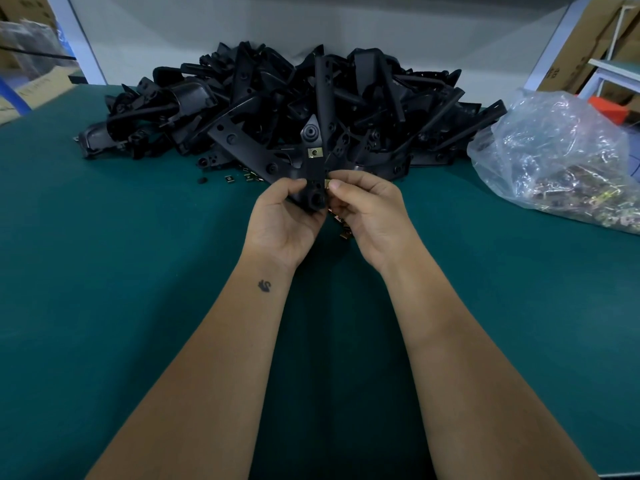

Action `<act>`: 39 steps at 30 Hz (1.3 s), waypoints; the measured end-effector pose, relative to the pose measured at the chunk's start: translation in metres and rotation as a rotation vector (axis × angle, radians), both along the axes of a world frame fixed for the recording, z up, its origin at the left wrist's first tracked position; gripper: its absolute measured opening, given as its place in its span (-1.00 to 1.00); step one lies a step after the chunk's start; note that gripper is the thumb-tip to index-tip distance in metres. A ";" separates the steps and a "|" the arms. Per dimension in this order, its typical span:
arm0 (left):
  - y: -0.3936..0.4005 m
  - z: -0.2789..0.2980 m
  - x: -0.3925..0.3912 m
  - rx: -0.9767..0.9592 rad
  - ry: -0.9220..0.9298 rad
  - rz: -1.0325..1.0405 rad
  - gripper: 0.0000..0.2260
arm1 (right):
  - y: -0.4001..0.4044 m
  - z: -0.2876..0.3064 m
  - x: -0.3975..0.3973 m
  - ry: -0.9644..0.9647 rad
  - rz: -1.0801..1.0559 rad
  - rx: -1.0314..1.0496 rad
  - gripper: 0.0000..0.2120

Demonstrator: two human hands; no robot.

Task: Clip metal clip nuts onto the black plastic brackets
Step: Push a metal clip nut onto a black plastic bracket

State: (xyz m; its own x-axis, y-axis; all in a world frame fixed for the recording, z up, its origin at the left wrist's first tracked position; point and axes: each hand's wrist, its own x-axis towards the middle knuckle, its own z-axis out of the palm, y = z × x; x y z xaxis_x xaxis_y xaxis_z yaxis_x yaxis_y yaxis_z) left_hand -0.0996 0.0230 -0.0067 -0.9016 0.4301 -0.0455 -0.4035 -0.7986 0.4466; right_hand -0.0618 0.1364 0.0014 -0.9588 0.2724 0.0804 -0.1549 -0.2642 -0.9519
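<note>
My left hand (pixel 289 221) grips the lower end of a long black plastic bracket (pixel 313 169), which stands up and away from me. One brass-coloured clip nut (pixel 315 153) sits clipped on the bracket's face. My right hand (pixel 369 211) pinches a second clip nut (pixel 327 183) between thumb and forefinger against the bracket's right edge. More clip nuts (pixel 344 233) show under my right hand; whether they lie on the mat or in the palm I cannot tell.
A big heap of black brackets (pixel 277 98) fills the back of the green mat (pixel 138 254). A clear plastic bag of clip nuts (pixel 561 168) lies at the right. A few loose clip nuts (pixel 239 178) lie before the heap. Cardboard boxes stand at both sides.
</note>
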 end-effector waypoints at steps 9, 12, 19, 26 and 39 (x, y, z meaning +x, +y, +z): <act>0.000 -0.003 -0.002 -0.084 0.022 0.017 -0.71 | 0.001 0.000 0.000 -0.051 0.039 -0.115 -0.87; 0.002 -0.005 -0.002 -0.219 0.135 0.019 -0.72 | 0.004 0.000 0.000 -0.075 0.013 -0.205 -0.91; 0.006 -0.004 0.000 -0.294 0.215 0.018 -0.68 | 0.003 0.002 0.000 -0.093 -0.055 -0.200 -0.88; 0.010 -0.008 0.003 -0.404 0.253 0.056 -0.67 | 0.001 0.002 0.001 -0.108 -0.082 -0.174 -0.82; 0.012 -0.013 0.001 -0.431 0.311 0.055 -0.72 | -0.001 0.003 0.004 -0.075 -0.062 -0.022 -0.74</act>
State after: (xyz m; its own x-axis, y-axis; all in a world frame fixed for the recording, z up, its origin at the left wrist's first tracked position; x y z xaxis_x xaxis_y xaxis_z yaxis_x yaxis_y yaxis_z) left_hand -0.0982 0.0351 -0.0195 -0.9213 0.3832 0.0658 -0.1621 -0.5325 0.8307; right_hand -0.0579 0.1358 0.0044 -0.9433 0.3320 0.0020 -0.0996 -0.2774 -0.9556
